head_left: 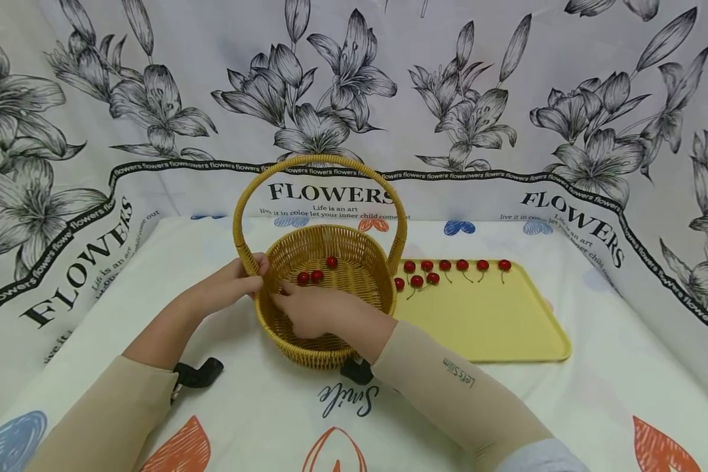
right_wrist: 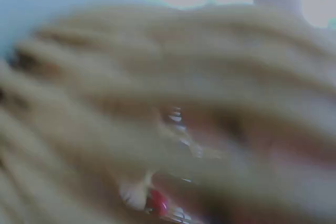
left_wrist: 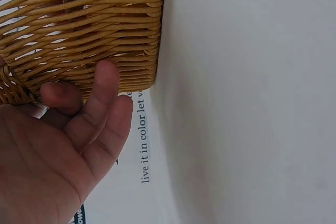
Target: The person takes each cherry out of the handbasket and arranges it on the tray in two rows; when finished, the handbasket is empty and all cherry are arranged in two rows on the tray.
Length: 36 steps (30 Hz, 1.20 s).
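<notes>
A round woven basket (head_left: 324,357) with a tall arched handle (head_left: 321,159) stands on the white cloth. My left hand (head_left: 230,288) grips its left side where the handle meets the rim, and in the left wrist view some fingers (left_wrist: 107,85) lie against the outer weave. Reaching over the front rim, my right hand (head_left: 313,311) is inside the basket, with its fingertips by the left inner wall. What those fingertips hold, if anything, I cannot tell. Three red cherries (head_left: 317,276) lie towards the back of the basket. The right wrist view is blurred by weave, with a red spot low down.
Right of the basket lies a yellow tray (head_left: 484,321), its left end hidden behind the basket and right arm. Several stemmed cherries (head_left: 462,265) lie in two rows along its far edge. Behind hangs a flower-printed cloth (head_left: 460,118).
</notes>
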Motion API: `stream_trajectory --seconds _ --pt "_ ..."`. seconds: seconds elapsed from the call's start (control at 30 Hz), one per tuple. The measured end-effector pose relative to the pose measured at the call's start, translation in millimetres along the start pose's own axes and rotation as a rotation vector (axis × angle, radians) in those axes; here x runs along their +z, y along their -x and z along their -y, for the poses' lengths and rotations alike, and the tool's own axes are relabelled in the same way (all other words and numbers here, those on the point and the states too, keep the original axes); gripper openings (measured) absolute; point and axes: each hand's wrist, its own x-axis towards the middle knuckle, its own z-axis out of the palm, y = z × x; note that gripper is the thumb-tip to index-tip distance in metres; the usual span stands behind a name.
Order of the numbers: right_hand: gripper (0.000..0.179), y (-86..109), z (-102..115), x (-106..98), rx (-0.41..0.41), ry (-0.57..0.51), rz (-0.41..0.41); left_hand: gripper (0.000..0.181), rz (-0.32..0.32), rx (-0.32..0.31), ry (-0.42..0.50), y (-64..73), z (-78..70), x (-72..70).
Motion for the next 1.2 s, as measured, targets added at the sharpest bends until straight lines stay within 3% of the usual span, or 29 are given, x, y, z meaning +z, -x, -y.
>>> stream_trajectory --seconds 0.07,0.17,0.27,0.37,0.43,0.53,0.63,0.73,0.87,1.07,1.2 --pt "0.054 -4.9 5 0 0.007 0.084 0.015 0.015 0.009 -0.001 0.0 -2.5 -2.0 -2.9" --pt "0.032 -7.9 12 1 0.003 0.213 -0.046 0.015 0.015 -0.017 -0.009 -2.8 -4.2 -6.5" --pt "0.016 -3.6 17 1 0.012 0.235 -0.076 0.015 0.01 -0.024 -0.013 1.5 -3.6 -8.4" --pt "0.02 16.3 15 -6 0.024 0.128 -0.081 0.015 0.0 -0.017 -0.006 7.4 -0.7 -7.6" --pt "0.025 38.2 6 -14 -0.013 0.018 -0.115 0.015 -0.009 -0.012 0.0 10.7 1.6 -5.6" --pt "0.028 77.8 -19 -25 -0.096 -0.154 -0.201 0.015 -0.023 -0.004 0.01 12.3 4.0 -1.4" --pt "0.02 111.8 -52 -37 -0.116 -0.292 -0.25 0.015 -0.031 0.001 0.011 10.6 4.1 2.4" --pt "0.014 134.5 -86 -49 -0.032 -0.452 -0.26 0.015 -0.034 0.0 0.013 8.0 3.2 4.5" --pt "0.016 149.9 -127 -56 0.1 -0.602 -0.254 0.015 -0.034 -0.005 0.009 5.1 2.2 4.8" --pt "0.029 155.9 -181 -47 0.277 -0.569 -0.281 0.015 -0.028 -0.002 0.002 0.0 -0.7 3.9" --pt "0.026 152.1 -207 -35 0.417 -0.527 -0.276 0.015 -0.032 -0.005 -0.005 -1.1 -1.6 3.0"
